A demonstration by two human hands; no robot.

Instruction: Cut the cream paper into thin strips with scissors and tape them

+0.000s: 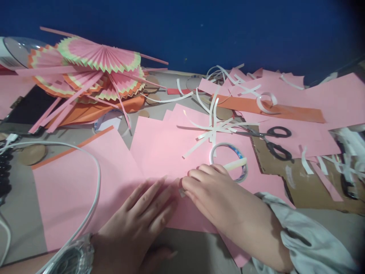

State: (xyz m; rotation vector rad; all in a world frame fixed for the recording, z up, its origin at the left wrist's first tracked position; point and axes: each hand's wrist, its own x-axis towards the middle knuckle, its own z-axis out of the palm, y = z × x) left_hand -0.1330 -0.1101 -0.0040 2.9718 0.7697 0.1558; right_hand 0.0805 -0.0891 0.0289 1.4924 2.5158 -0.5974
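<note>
The left hand (142, 217) lies flat on a pink paper sheet (85, 182), fingers spread slightly and pointing toward 1 o'clock, palm pressing the sheet to the worktop (188, 255). A wristwatch (72, 257) sits on that wrist at the lower edge of the view. The right hand (216, 194) comes in from 4 o'clock in a grey sleeve (308, 243); its fingers are curled, the tips pinching a small pale scrap, perhaps tape, at the sheet's folded edge, just beside the left fingertips. Whether the scrap is stuck to the paper cannot be told.

At 12 o'clock from the right hand, touching its knuckles, lies a tape roll (230, 161). Above it spreads a heap of white paper strips (212, 129). At 2 o'clock, black-handled scissors (270, 139) rest partly on pink paper and partly on a piece of brown cardboard (302, 182). An orange strip (273, 108) lies further back. At 10 o'clock, well apart, folded pink paper fans (94, 72) are piled together. A white cable (95, 179) loops across the left part of the pink sheet.
</note>
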